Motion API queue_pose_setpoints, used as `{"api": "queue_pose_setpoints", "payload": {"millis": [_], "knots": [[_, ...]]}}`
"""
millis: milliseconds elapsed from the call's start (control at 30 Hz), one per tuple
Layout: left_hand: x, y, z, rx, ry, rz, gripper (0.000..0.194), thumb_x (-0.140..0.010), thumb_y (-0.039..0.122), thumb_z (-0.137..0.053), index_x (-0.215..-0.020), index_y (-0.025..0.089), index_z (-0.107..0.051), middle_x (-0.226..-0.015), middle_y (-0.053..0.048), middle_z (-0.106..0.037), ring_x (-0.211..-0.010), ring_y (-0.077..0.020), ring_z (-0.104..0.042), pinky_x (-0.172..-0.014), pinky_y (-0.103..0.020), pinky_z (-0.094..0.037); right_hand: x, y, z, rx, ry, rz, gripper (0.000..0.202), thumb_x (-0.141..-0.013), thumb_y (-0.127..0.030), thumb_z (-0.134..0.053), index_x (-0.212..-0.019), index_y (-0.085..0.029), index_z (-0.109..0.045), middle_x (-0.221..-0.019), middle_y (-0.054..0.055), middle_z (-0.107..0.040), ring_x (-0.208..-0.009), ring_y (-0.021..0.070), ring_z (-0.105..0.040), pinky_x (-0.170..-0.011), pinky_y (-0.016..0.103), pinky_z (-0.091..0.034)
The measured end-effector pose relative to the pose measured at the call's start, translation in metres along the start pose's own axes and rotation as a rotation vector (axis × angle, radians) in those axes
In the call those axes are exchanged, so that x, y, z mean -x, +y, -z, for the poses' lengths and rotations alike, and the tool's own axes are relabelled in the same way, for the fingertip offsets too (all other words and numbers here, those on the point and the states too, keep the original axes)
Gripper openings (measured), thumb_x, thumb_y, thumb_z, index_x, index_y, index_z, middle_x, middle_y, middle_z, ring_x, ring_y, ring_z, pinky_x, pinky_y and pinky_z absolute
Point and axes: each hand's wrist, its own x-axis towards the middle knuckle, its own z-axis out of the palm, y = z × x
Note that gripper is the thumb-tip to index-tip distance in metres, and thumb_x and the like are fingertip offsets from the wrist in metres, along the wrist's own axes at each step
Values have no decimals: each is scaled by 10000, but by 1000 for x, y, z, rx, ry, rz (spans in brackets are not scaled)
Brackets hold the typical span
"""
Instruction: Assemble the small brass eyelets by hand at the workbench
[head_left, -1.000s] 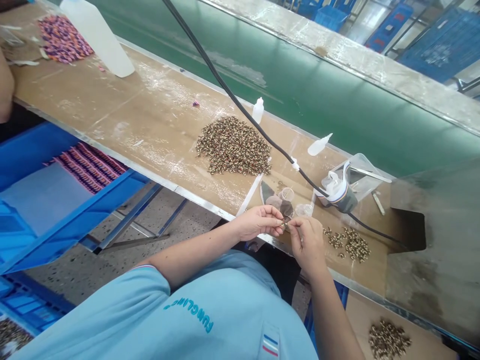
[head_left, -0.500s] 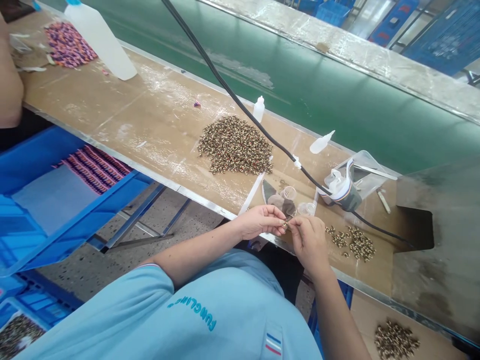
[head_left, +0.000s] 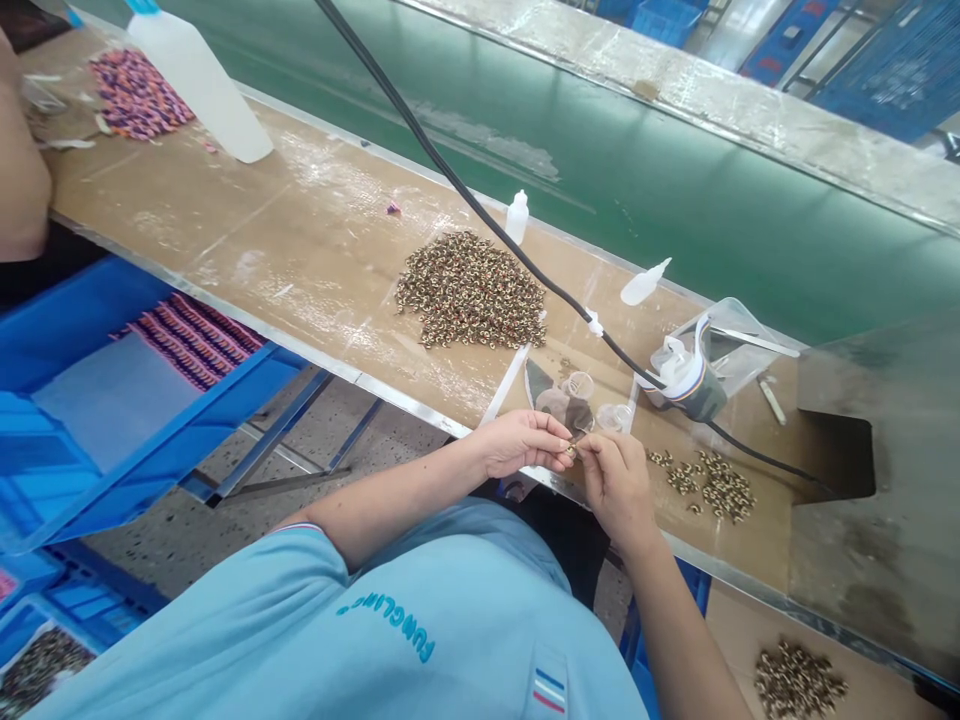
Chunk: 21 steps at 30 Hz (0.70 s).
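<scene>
Between my pinched fingertips is a small gold-and-brown curved piece (head_left: 571,451), partly hidden by the fingers. My left hand (head_left: 525,444) is closed on it from the left, and my right hand (head_left: 616,482) meets it with thumb and forefinger from the right. Both hands hover at the table's front edge. Just beyond them lie a dark cloth patch (head_left: 551,397) and two small clear cups (head_left: 579,386). A small heap of similar pieces (head_left: 724,487) sits right of my right hand. The large pile of these pieces (head_left: 471,290) lies further back on the brown tabletop (head_left: 300,260).
A black cable (head_left: 450,170) crosses over the table to a pouch (head_left: 694,385). Two small white bottles (head_left: 517,217) and a large jug (head_left: 202,85) stand or lie behind. Blue crates (head_left: 150,420) are at left; a co-worker's arm (head_left: 21,160) shows there. A metal housing (head_left: 885,480) borders the right.
Both hands stay pinched together around the small piece, with barely any finger movement. The view has shifted very slightly.
</scene>
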Motion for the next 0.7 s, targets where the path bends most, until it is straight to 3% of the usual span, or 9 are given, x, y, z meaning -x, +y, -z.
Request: {"api": "queue_pose_setpoints", "payload": {"millis": [700], "knots": [[1, -3, -1, -11, 23, -32, 238, -649, 105, -760, -747, 84, -544, -571, -50, -649, -528, -105, -630, -583, -207, -499, 3, -1, 2, -123, 8, -131, 57, -882, -194, -499, -838, -211, -532, -790, 14, -598, -774, 144, -545, -713, 275, -427]]}}
